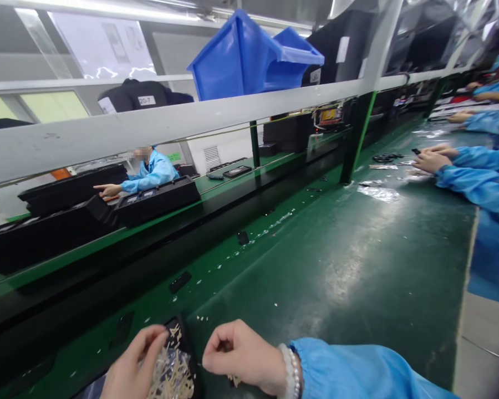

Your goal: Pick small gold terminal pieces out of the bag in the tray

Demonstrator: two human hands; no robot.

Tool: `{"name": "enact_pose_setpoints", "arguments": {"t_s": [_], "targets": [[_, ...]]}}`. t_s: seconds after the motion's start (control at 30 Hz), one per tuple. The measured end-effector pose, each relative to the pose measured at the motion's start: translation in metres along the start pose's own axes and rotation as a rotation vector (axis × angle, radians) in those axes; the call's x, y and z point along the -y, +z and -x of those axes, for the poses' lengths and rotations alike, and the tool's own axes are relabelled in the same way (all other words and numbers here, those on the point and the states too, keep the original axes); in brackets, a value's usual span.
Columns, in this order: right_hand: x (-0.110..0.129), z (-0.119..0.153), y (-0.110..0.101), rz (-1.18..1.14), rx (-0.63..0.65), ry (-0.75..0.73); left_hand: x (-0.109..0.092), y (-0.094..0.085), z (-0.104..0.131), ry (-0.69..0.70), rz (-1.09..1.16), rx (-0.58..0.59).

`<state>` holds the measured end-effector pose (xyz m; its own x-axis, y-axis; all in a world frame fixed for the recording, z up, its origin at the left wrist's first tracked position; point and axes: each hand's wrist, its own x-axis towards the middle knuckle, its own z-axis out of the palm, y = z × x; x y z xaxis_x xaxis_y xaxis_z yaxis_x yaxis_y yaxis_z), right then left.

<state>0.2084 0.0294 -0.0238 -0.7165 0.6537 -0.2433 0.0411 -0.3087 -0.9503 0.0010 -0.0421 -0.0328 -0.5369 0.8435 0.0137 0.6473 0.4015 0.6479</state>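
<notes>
both hands curled, left hand (135, 363) on tray (178, 354)

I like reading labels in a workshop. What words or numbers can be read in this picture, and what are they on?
"20-7": white label on a black case on the upper shelf.
Second white label on the same case: too blurred to read.
White tags on the black boxes further right: no legible text.
Sheet on the back wall: too faint to read.

Your green bench mat (357, 266) looks matt and scuffed, kinda rubbery. The black tray (178, 338) on it near your left hand (131, 363) has shiny crinkly film; blue bins (249, 55) above are smooth plastic.
</notes>
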Motion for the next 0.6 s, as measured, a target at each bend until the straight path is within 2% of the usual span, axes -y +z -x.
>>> {"name": "enact_pose_setpoints", "arguments": {"t_s": [0.03,0.1,0.17,0.23,0.3,0.37,0.43,0.5,0.57,0.6], "targets": [[-0.001,0.003,-0.007,0.014,-0.009,-0.001,-0.006,-0.005,-0.025,0.078,-0.308,0.136],[-0.004,0.009,-0.019,0.027,-0.009,-0.007,-0.018,-0.006,-0.072,0.143,-0.449,0.169],[-0.008,0.013,-0.029,0.040,-0.012,-0.030,-0.026,0.007,-0.106,0.155,-0.564,0.173],[-0.010,0.015,-0.039,0.025,-0.024,-0.044,-0.032,0.022,-0.126,0.170,-0.669,0.188],[-0.009,0.015,-0.048,-0.061,-0.055,-0.052,-0.040,0.032,-0.131,0.218,-0.765,0.212],[-0.004,0.015,-0.057,-0.179,-0.104,-0.069,-0.052,0.031,-0.124,0.291,-0.841,0.235],[0.000,0.014,-0.064,-0.275,-0.143,-0.086,-0.067,0.024,-0.106,0.376,-0.890,0.252],[0.004,0.015,-0.068,-0.363,-0.112,-0.088,-0.078,0.019,-0.075,0.461,-0.914,0.251],[0.004,0.018,-0.068,-0.482,-0.008,-0.070,-0.078,0.023,-0.035,0.521,-0.920,0.254],[0.003,0.020,-0.065,-0.541,0.056,-0.056,-0.073,0.028,-0.013,0.668,-0.849,0.243]]}}
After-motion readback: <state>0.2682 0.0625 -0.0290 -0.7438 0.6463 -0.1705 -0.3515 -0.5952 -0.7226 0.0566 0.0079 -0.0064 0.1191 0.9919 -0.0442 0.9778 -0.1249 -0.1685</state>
